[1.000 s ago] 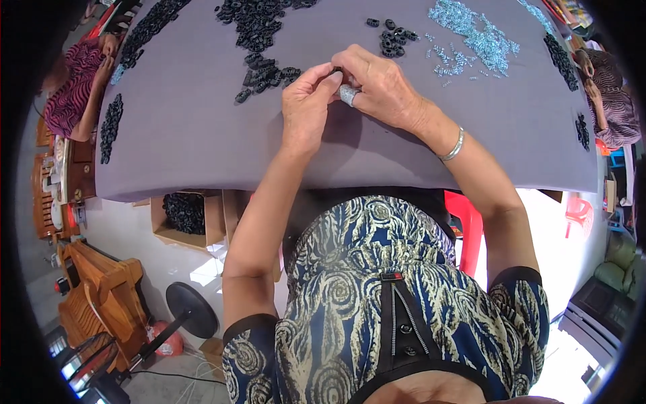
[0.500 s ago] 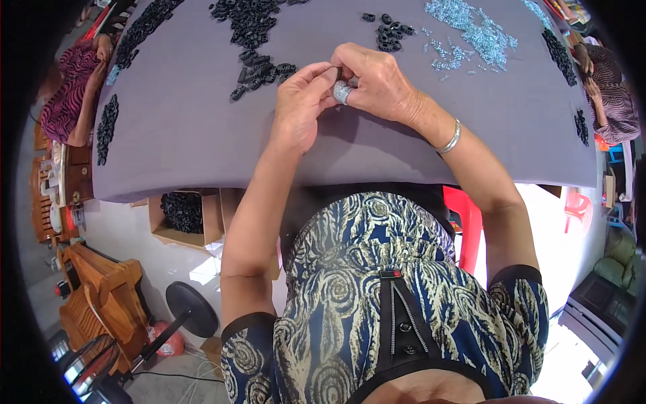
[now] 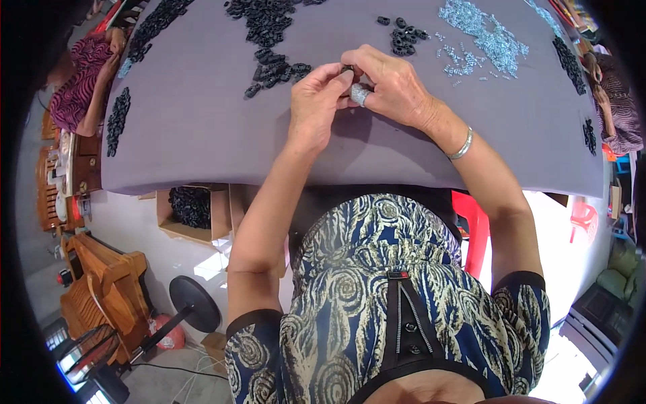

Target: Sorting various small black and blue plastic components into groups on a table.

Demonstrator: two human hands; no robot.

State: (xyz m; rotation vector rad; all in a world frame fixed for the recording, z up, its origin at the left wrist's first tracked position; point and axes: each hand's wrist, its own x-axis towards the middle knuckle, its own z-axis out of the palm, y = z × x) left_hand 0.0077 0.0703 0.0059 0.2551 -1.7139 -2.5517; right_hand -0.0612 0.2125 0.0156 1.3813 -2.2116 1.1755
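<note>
My left hand (image 3: 316,104) and my right hand (image 3: 397,87) meet above the cloth, fingertips pinched together. Between them shows a bit of a small black plastic piece (image 3: 347,69), mostly hidden by the fingers. Grey tape (image 3: 360,95) is wrapped round my right thumb, and a silver bangle circles that wrist. Just beyond my left hand lies a long heap of black plastic pieces (image 3: 269,67). Past my right hand there is a smaller group of black pieces (image 3: 405,40), with a spread of small silvery-blue coil springs (image 3: 488,40) to its right.
A grey cloth (image 3: 222,148) covers the table. Two other people sit at its left and right sides, near rows of black pieces (image 3: 119,121). Below the front edge stands a cardboard box (image 3: 182,230) holding black pieces. A red plastic chair (image 3: 476,232) is beside me.
The whole view has shifted slightly, so table and hands appear farther right. My hands stay joined round the small piece, with almost no change in their grip.
</note>
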